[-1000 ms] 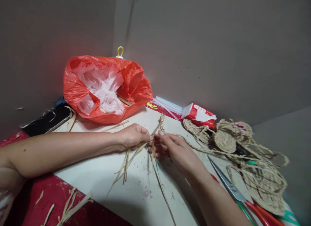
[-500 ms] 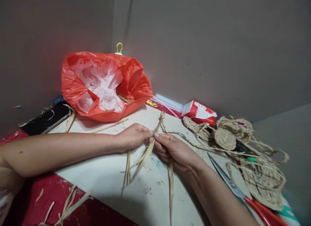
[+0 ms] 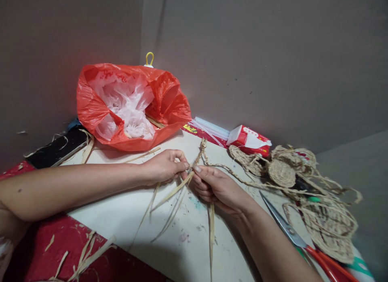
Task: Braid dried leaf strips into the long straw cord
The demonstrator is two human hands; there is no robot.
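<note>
Near the middle of the white board, my left hand [image 3: 169, 167] pinches pale fibre strands at the lower end of a braided straw cord [image 3: 200, 149]. Close beside it, my right hand [image 3: 216, 187] grips the same cord between thumb and fingers. Loose fibre strands [image 3: 172, 191] hang down to the left below the fingers, and another strand [image 3: 211, 237] hangs beneath my right hand. From its raised bend, the braid runs right behind my right hand toward coiled straw pieces [image 3: 281, 172].
An open red plastic bag [image 3: 133, 142] stands at the back. Orange-handled scissors [image 3: 291, 233] lie right of my right forearm. A black phone [image 3: 57, 150] is at the left, a red tissue pack [image 3: 249, 140] at the back right. Straw scraps [image 3: 87, 259] lie on red cloth.
My left hand has shifted slightly up, its fingers now more bent. The loose strands below have spread and swung left. My right hand has hardly moved.
</note>
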